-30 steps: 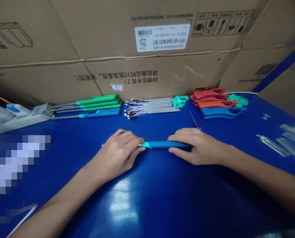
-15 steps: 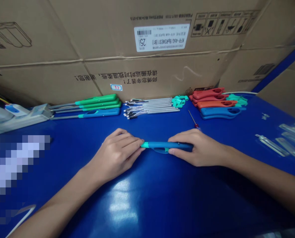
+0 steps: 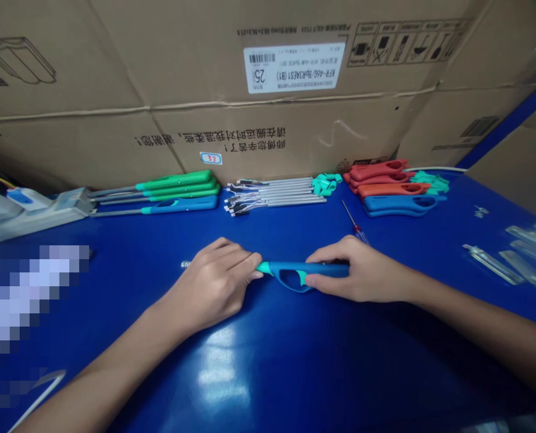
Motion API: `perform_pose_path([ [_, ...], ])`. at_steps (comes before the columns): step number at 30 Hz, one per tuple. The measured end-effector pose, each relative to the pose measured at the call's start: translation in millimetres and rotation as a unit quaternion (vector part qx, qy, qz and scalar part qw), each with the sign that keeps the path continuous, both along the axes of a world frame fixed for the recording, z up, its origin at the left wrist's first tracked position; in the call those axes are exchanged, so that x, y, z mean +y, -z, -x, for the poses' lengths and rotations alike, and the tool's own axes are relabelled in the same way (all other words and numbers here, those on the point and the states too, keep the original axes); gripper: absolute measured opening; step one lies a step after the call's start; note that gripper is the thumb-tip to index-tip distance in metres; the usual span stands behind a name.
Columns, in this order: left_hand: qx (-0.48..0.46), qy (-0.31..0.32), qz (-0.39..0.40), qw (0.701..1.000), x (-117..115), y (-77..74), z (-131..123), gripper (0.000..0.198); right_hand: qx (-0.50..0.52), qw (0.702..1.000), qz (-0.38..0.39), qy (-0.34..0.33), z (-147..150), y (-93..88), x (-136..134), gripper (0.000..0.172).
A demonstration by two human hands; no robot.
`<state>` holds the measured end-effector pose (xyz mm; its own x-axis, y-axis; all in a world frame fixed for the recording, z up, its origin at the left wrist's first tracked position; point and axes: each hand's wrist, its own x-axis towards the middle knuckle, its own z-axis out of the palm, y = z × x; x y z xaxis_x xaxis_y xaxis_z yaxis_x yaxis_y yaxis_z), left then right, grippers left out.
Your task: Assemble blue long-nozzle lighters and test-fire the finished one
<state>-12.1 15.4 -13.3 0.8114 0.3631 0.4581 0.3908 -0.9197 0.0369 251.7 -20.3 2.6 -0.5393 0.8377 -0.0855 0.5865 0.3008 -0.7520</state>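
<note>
Between my hands, level above the blue table, is a long-necked gas lighter with a blue handle, a teal collar and a teal trigger. My left hand is closed around its metal tube near the collar; the perforated silver tip sticks out beyond my knuckles. Closed on the handle's right end is my right hand, the thumb beside the trigger and fingers over the top. The handle's loop opening faces me. Behind my right hand lies a small screwdriver with a red and clear handle.
Along the cardboard box lie assembled lighters, metal tubes with wires, teal collars and red and blue handle shells. Clear plastic parts are at right. A white power strip sits at left.
The lighter has rolled so that its trigger loop shows more openly. My left hand has shifted slightly and the tube's silver tip now shows beyond it. My right hand keeps its hold.
</note>
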Motion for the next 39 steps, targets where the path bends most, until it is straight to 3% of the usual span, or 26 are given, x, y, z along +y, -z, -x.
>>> perform_pose_path([
  [8,0.020,-0.018,0.070,0.997,-4,-3.9,1,0.022,-0.028,0.991,-0.125,-0.025,3,5.1,-5,0.019],
  [14,0.003,-0.022,0.165,0.986,-5,-7.0,2,0.019,-0.140,0.938,-0.310,-0.061,6,4.2,-10,0.027],
  [18,-0.022,-0.020,0.187,0.982,-5,-8.0,1,0.015,-0.158,0.923,-0.346,-0.054,5,5.2,-12,0.027],
  [22,-0.065,-0.019,0.162,0.984,-5,-5.8,2,0.011,-0.101,0.953,-0.285,-0.012,8,3.2,-13,0.024],
  [27,-0.080,-0.013,0.130,0.988,-3,-3.1,2,0.018,-0.032,0.995,-0.077,0.058,15,-5.4,-18,0.025],
  [35,-0.060,-0.005,0.067,0.996,-5,-5.9,-2,0.028,0.061,0.976,0.176,0.111,18,-10.4,-18,0.025],
  [39,-0.051,-0.006,0.026,0.998,-7,-5.9,-6,0.025,0.088,0.964,0.224,0.110,18,-11.5,-16,0.025],
])
